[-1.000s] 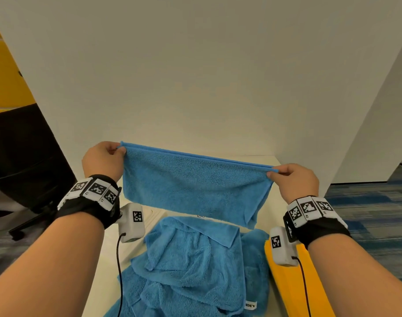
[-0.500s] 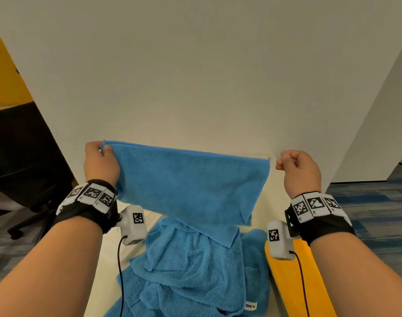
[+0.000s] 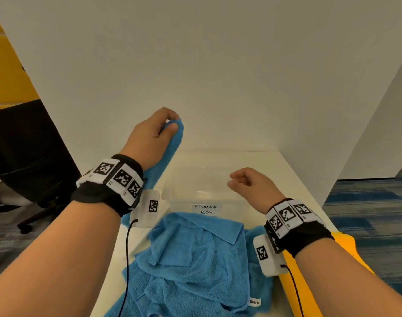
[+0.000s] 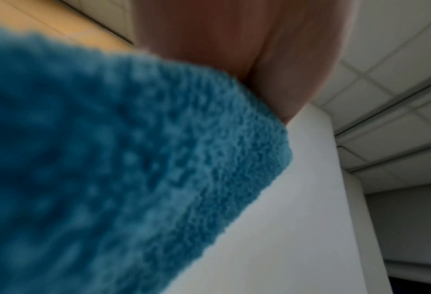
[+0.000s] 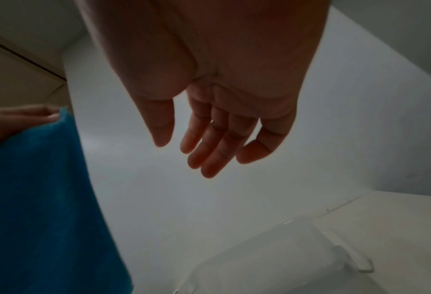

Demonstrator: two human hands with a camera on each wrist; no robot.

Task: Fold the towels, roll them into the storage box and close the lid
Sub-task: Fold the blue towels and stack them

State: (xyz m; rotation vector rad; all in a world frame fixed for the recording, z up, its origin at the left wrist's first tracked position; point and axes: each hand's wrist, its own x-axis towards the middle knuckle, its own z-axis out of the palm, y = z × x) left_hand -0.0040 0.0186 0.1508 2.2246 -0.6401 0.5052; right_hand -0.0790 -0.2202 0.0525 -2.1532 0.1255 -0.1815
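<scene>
My left hand [image 3: 166,124] pinches the top corner of a blue towel [image 3: 170,152], which hangs down under my wrist and fills the left wrist view [image 4: 123,171]. It also shows at the left of the right wrist view [image 5: 37,199]. My right hand [image 3: 241,179] hovers empty over the clear storage box [image 3: 207,193], its fingers loose and spread [image 5: 209,151]. The box is open, bears a "STORAGE BOX" label and looks empty. A rumpled heap of blue towels [image 3: 195,259] lies on the white table in front of the box.
An orange lid [image 3: 314,282] lies on the table's right side under my right forearm. White partition walls [image 3: 218,76] stand close behind the box. A black office chair [image 3: 23,152] is at the left, off the table [image 3: 298,179].
My right hand let go of its towel corner and dropped over the box. My left hand swung the towel inward, so it now hangs edge-on from that hand alone.
</scene>
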